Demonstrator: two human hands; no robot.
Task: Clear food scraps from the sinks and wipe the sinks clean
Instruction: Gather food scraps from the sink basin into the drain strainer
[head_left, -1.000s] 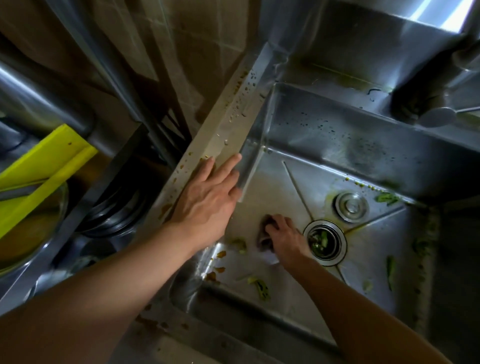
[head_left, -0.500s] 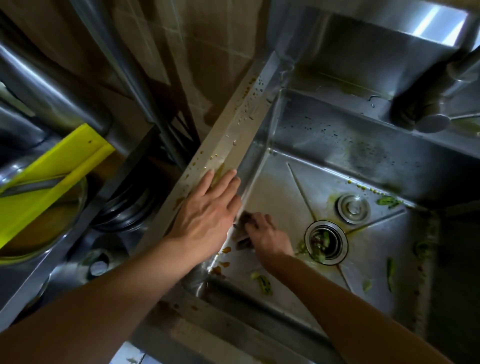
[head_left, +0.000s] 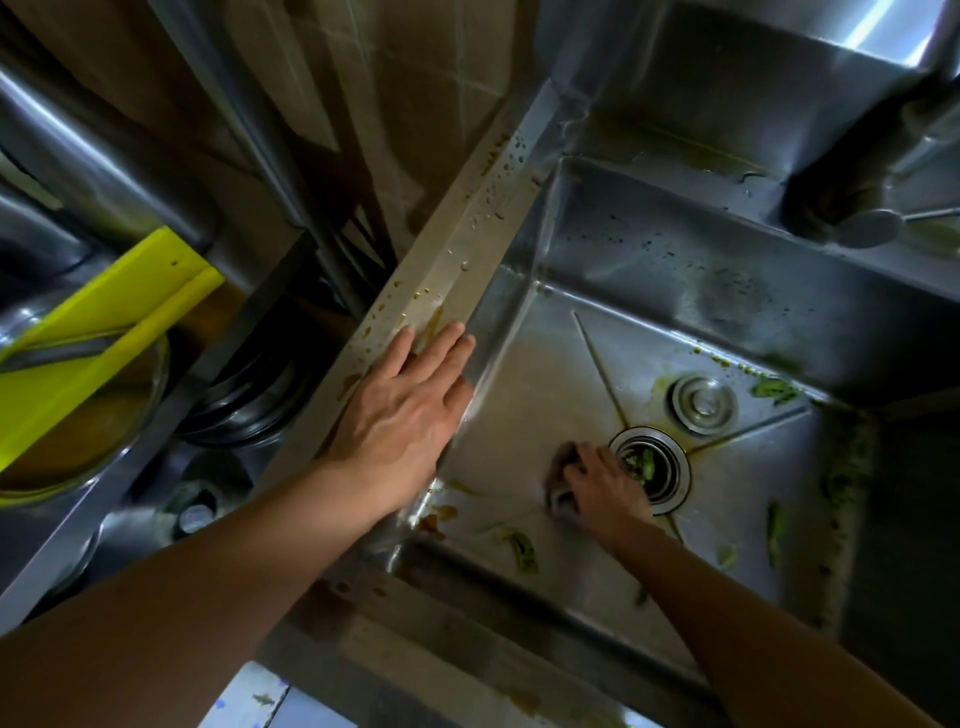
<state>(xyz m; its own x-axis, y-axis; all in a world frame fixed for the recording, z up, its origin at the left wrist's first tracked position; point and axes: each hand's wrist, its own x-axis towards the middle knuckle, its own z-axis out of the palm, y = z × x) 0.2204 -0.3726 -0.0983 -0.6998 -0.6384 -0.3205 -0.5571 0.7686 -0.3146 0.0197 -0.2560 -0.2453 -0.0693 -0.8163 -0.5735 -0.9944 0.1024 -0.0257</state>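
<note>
A steel sink (head_left: 649, 270) fills the right half of the view, its floor smeared with brown stains and green scraps (head_left: 522, 551). My right hand (head_left: 602, 488) is down on the sink floor, gripping a dark cloth (head_left: 561, 493) just left of the open drain (head_left: 652, 467), which holds green scraps. My left hand (head_left: 400, 415) lies flat with straight fingers on the sink's left rim (head_left: 467, 249). A round metal drain plug (head_left: 704, 405) lies beyond the drain. More green bits (head_left: 774, 389) stick near the back wall and along the right side.
A faucet base (head_left: 862, 223) stands at the back right. Left of the rim sit stacked dark dishes (head_left: 249, 400), a glass bowl (head_left: 119, 436) and a yellow board (head_left: 93, 332). Steel pipes (head_left: 93, 156) run across the upper left.
My right hand has slid the cloth from the sink's left wall rightward to the edge of the drain. My left hand stays on the rim.
</note>
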